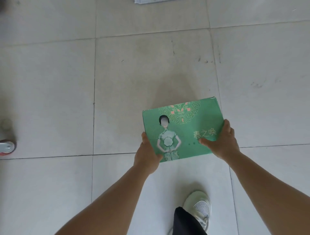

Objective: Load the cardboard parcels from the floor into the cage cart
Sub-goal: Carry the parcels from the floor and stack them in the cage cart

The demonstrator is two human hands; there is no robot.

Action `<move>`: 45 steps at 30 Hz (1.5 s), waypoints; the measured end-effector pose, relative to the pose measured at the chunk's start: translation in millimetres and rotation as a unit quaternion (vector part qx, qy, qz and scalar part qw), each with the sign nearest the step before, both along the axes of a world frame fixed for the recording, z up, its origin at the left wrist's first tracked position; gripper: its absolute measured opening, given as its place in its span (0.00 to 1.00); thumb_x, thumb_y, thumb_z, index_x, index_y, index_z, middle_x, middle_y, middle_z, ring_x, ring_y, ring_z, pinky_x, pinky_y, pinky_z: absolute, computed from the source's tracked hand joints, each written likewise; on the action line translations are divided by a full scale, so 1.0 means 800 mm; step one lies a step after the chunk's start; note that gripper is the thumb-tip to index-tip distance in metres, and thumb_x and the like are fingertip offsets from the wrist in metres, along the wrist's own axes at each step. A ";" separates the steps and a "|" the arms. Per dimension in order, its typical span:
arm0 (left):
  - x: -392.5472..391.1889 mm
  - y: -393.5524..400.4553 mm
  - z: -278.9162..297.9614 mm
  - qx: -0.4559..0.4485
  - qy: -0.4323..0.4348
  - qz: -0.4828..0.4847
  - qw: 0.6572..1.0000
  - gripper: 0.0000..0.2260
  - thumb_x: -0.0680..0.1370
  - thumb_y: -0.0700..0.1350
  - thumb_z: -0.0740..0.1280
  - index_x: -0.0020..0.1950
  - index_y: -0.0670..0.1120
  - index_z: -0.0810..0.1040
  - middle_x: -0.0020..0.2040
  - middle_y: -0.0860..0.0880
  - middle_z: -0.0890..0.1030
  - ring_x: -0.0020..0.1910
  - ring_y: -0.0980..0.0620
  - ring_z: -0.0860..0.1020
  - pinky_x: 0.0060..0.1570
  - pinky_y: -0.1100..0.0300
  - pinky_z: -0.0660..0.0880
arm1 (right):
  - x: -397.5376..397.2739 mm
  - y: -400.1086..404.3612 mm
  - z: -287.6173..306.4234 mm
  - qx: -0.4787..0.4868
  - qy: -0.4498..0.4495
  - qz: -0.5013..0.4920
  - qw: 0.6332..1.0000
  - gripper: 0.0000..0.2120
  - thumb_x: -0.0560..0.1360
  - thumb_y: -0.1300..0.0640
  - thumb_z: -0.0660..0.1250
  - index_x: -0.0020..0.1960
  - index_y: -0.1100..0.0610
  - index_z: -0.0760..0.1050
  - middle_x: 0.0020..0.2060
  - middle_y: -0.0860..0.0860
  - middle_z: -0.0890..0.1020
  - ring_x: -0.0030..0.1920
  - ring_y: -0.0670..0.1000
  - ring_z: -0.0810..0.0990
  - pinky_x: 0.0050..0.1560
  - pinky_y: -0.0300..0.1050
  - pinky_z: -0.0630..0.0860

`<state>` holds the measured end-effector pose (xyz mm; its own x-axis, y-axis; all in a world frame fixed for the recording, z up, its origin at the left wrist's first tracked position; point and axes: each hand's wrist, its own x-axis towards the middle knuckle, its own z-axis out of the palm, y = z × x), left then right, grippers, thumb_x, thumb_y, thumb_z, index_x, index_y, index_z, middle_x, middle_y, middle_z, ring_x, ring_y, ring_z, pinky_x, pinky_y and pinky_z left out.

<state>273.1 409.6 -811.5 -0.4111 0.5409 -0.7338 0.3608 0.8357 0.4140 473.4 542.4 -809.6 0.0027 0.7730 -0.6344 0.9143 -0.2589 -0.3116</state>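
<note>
At nine o'clock, a red-rimmed caster wheel (7,147) is cut by the picture's edge. At twelve o'clock, a pale grey sheet (169,1) shows only a sliver. Both hands' fingers lie hidden under the green printed cardboard box (184,129). At six o'clock, a dark trouser leg (187,223) covers part of the white mesh sneaker (199,206).

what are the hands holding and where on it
Both hold the green box: the left hand grips its near-left corner, the right hand its right edge, thumb on top.
</note>
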 end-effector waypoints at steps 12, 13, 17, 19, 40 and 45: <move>-0.118 -0.016 0.254 0.217 -0.029 0.086 0.972 0.41 0.59 0.47 0.71 0.71 0.58 0.60 0.56 0.52 0.77 0.54 0.49 0.78 0.48 0.46 0.80 | -0.098 -0.033 0.268 0.111 0.100 -0.049 0.987 0.47 0.63 0.46 0.79 0.72 0.52 0.55 0.64 0.56 0.68 0.62 0.62 0.70 0.60 0.60 0.73; -0.130 -0.019 0.283 0.228 -0.032 0.091 0.969 0.42 0.59 0.46 0.71 0.71 0.59 0.60 0.57 0.51 0.77 0.54 0.49 0.78 0.48 0.46 0.80 | -0.110 -0.036 0.298 0.121 0.106 -0.050 0.986 0.47 0.63 0.46 0.79 0.72 0.52 0.55 0.64 0.56 0.68 0.62 0.62 0.70 0.61 0.61 0.73; -0.179 -0.035 0.401 0.272 -0.033 0.098 0.957 0.41 0.60 0.45 0.72 0.71 0.59 0.61 0.57 0.51 0.77 0.55 0.48 0.78 0.49 0.46 0.81 | -0.156 -0.054 0.415 0.158 0.129 -0.051 0.978 0.49 0.63 0.46 0.79 0.73 0.52 0.54 0.64 0.56 0.67 0.62 0.63 0.70 0.62 0.62 0.72; -0.201 -0.047 0.458 0.292 -0.034 0.113 0.949 0.43 0.59 0.47 0.71 0.72 0.59 0.60 0.58 0.50 0.77 0.54 0.48 0.79 0.47 0.46 0.81 | -0.180 -0.065 0.470 0.174 0.145 -0.049 0.973 0.50 0.63 0.46 0.79 0.74 0.53 0.53 0.65 0.56 0.67 0.63 0.63 0.70 0.62 0.62 0.72; -0.350 -0.252 0.889 0.479 0.153 0.363 0.784 0.39 0.71 0.31 0.70 0.66 0.70 0.62 0.54 0.59 0.78 0.49 0.55 0.80 0.44 0.54 0.82 | -0.474 -0.150 0.891 0.263 0.363 0.217 0.867 0.52 0.61 0.46 0.79 0.76 0.50 0.52 0.67 0.54 0.65 0.66 0.60 0.67 0.66 0.61 0.68; -0.360 -0.332 0.941 0.483 0.227 0.409 0.740 0.40 0.71 0.31 0.70 0.73 0.62 0.59 0.55 0.57 0.77 0.49 0.54 0.79 0.43 0.56 0.81 | -0.528 -0.211 0.951 0.257 0.402 0.297 0.827 0.52 0.62 0.46 0.78 0.77 0.52 0.53 0.68 0.55 0.65 0.66 0.60 0.66 0.67 0.58 0.66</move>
